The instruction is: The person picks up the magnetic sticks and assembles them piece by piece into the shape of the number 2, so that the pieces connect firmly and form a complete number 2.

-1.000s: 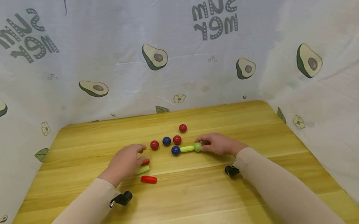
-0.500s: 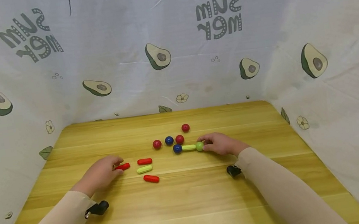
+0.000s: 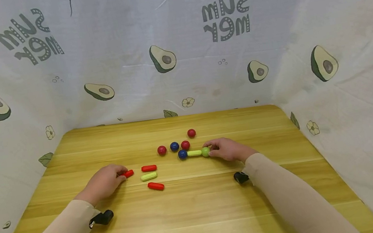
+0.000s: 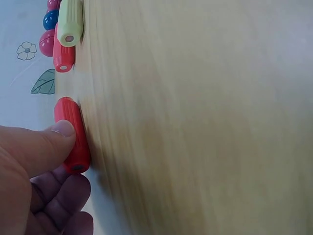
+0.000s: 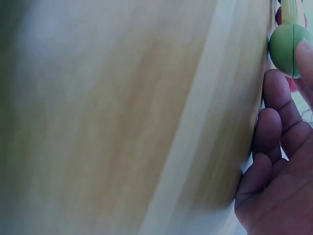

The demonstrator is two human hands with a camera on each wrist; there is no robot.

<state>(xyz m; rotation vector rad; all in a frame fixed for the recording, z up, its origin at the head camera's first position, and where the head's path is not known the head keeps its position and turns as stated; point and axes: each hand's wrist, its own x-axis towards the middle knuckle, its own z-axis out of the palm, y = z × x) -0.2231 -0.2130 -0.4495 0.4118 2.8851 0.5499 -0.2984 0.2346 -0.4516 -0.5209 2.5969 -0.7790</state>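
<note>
My left hand [image 3: 103,182] pinches a short red ribbed rod [image 4: 73,139] at the left of the table, thumb on top. A metal-looking disc shows in the rod's near end in the left wrist view. My right hand [image 3: 227,150] holds a light green ball [image 3: 205,152] between thumb and fingers. That ball sits at the right end of a yellow-green rod [image 3: 194,153], with a dark blue ball [image 3: 183,155] at the other end, all three in a line. Just right of my left hand lie another red rod [image 3: 149,168], a yellow-green rod [image 3: 149,176] and a third red rod [image 3: 155,186].
Behind the joined piece lie a red ball [image 3: 162,150], a blue ball [image 3: 174,146] and a second red ball [image 3: 185,145]. One more red ball [image 3: 191,133] lies farther back. A printed white cloth [image 3: 131,92] hangs around the wooden table [image 3: 195,221].
My left hand has moved left from beside the loose rods, and a red rod now shows in its fingers. My right hand keeps its hold on the green ball.
</note>
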